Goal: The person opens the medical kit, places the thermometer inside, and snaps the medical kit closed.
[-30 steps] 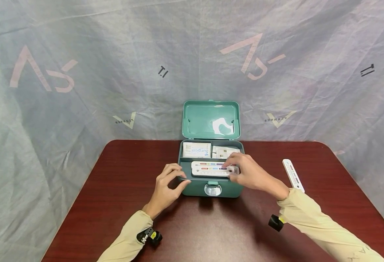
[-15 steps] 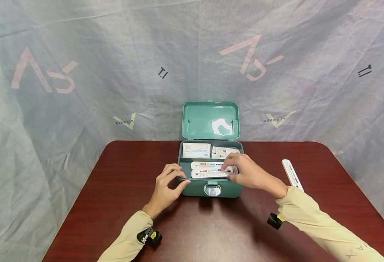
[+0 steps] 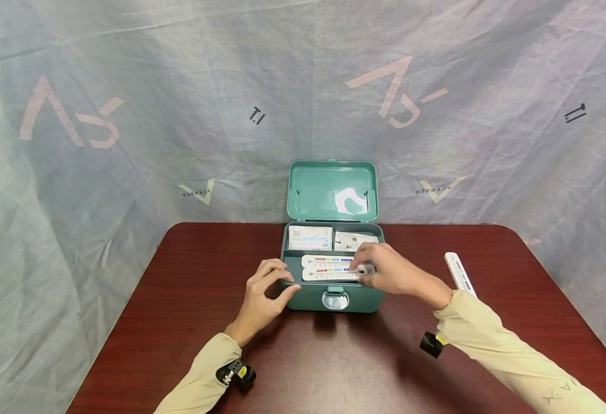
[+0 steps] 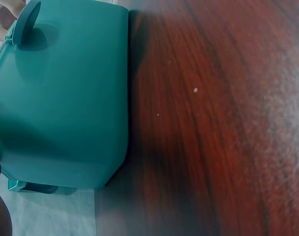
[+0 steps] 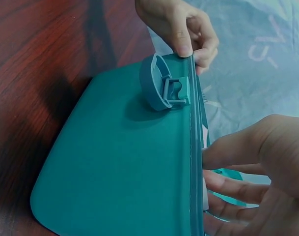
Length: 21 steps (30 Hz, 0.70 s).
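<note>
A green hinged box (image 3: 303,300) stands on the table with its lid (image 3: 315,192) raised. My left hand (image 3: 263,294) pinches its front-left rim, thumb outside, as the right wrist view also shows. Two white thermometers with coloured scales lie overlapping in the front compartment, the nearer thermometer (image 3: 329,273) over the farther thermometer (image 3: 326,261). The fingers and thumb of my right hand (image 3: 390,270) hold the right end of the nearer one. That end is partly hidden by the fingers. The front latch (image 5: 154,86) hangs outward.
In the rear compartments sit a white "Surgical" packet (image 3: 310,237) and a white packet (image 3: 352,240). Another white thermometer (image 3: 459,271) lies on the red-brown table (image 3: 204,253), its near end hidden by my right sleeve. Behind hangs a grey cloth (image 3: 179,115).
The nearer thermometer's left end has shifted slightly toward the front wall, and it now lies lower in the compartment. My right hand still holds it; my left hand has stayed in place.
</note>
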Motion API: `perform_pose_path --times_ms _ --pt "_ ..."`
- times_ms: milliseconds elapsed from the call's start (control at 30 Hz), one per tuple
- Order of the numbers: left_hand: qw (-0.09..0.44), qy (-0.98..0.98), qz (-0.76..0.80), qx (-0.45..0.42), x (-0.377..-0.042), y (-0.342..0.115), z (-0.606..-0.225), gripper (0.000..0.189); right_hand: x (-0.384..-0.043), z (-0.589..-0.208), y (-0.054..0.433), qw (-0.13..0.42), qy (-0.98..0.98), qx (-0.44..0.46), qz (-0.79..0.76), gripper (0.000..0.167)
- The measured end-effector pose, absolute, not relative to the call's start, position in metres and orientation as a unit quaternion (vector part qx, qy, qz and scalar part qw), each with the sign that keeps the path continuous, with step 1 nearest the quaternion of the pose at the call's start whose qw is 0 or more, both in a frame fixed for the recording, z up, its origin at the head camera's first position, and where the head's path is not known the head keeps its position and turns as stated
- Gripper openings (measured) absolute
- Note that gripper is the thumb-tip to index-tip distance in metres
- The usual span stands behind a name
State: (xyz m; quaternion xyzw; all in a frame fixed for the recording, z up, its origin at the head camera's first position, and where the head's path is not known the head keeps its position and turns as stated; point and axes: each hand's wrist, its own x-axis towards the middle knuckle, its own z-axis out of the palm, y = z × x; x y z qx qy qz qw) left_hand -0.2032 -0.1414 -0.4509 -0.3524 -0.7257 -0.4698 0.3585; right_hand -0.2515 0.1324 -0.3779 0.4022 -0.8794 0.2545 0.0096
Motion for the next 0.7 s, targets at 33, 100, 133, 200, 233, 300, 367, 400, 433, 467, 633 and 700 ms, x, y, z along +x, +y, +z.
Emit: perform_pose_path --times_ms 33,100,133,200,233,300,367,400,433,467,633,700 --pt "0.358 -0.726 -0.470 -0.352 -0.2034 -0.1415 -0.4512 0.029 -0.2517 -0.3773 0.1320 0.007 -0.880 0.402 0.254 0.020" --pt "0.357 -0.726 -0.470 -0.353 -0.2037 -0.1418 -0.4517 0.029 -0.2521 -0.3761 0.1312 -0.003 -0.881 0.399 0.255 0.019" --pt "0.358 -0.726 -0.470 -0.353 -0.2038 -0.1420 -0.4519 0.029 -0.2523 -0.3753 0.1307 -0.007 -0.882 0.398 0.254 0.020" --pt "0.359 -0.725 -0.470 -0.352 -0.2038 -0.1422 -0.4522 0.029 -0.2528 -0.3740 0.1296 -0.017 -0.883 0.395 0.254 0.020" --pt "0.360 -0.725 -0.470 -0.352 -0.2037 -0.1422 -0.4522 0.029 -0.2529 -0.3733 0.1288 -0.022 -0.883 0.394 0.253 0.020" --pt "0.361 -0.725 -0.469 -0.352 -0.2038 -0.1424 -0.4522 0.029 -0.2534 -0.3722 0.1279 -0.030 -0.884 0.394 0.250 0.021" --pt "0.361 -0.725 -0.469 -0.352 -0.2033 -0.1423 -0.4520 0.029 -0.2538 -0.3714 0.1270 -0.037 -0.884 0.394 0.248 0.022" --pt "0.362 -0.725 -0.469 -0.351 -0.2031 -0.1422 -0.4520 0.029 -0.2540 -0.3714 0.1267 -0.041 -0.885 0.393 0.247 0.022" --pt "0.362 -0.725 -0.468 -0.351 -0.2030 -0.1422 -0.4520 0.029 -0.2542 -0.3713 0.1265 -0.043 -0.885 0.394 0.246 0.022" --pt "0.362 -0.726 -0.468 -0.350 -0.2028 -0.1422 -0.4519 0.029 -0.2544 -0.3715 0.1264 -0.045 -0.885 0.394 0.245 0.022" --pt "0.368 -0.724 -0.467 -0.350 -0.2033 -0.1419 -0.4513 0.029 -0.2556 -0.3725 0.1265 -0.048 -0.885 0.395 0.243 0.022" --pt "0.371 -0.722 -0.467 -0.351 -0.2040 -0.1419 -0.4512 0.029 -0.2565 -0.3728 0.1267 -0.048 -0.884 0.397 0.241 0.021"
